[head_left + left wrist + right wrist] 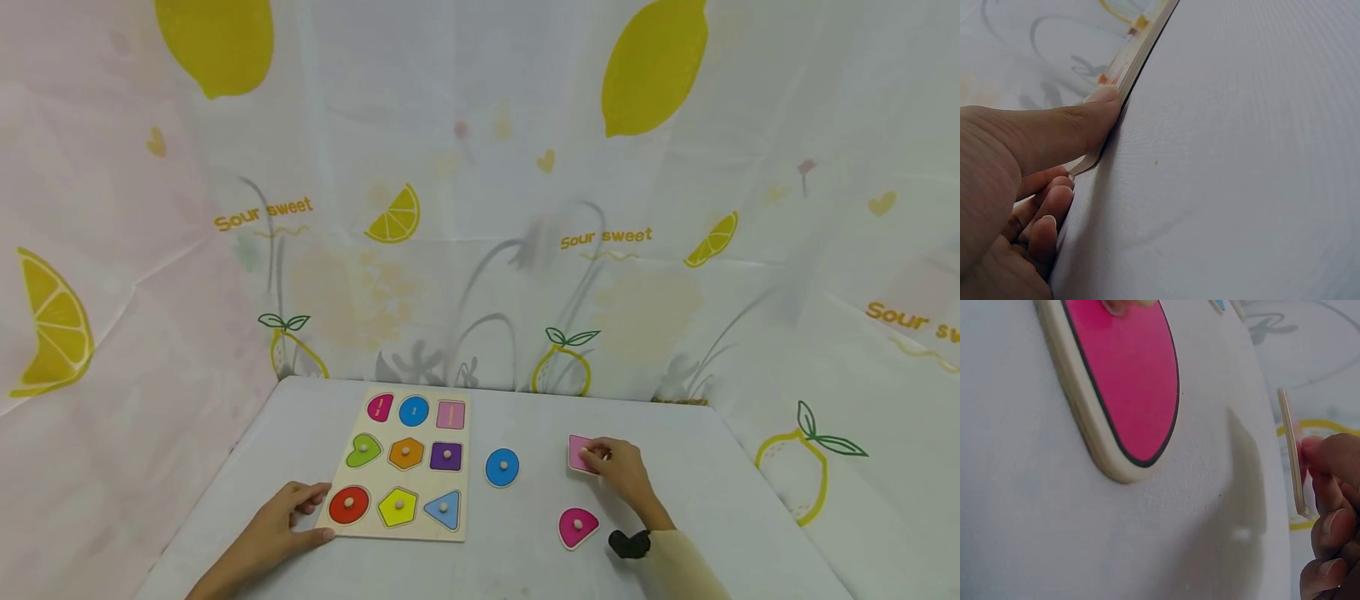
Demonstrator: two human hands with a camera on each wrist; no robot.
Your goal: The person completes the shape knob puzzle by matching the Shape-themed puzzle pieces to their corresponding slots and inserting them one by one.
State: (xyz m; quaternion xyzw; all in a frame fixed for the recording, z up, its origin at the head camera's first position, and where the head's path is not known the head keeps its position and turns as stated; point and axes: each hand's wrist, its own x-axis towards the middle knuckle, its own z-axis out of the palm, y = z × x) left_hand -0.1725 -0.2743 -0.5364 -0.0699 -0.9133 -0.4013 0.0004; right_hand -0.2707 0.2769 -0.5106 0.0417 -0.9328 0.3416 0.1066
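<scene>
right grip pinches pink square piece by its knob, raised off the worktop, right of blue disc, beyond magenta piece. left grip holds puzzle board at its near left corner.

The right hand has a pale cream cloth sleeve behind it and a small, bumpy black thing by the cuff.

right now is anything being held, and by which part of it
The right fingers pinch the pink square by its knob; the left fingers hold the board at its near left corner.
</scene>
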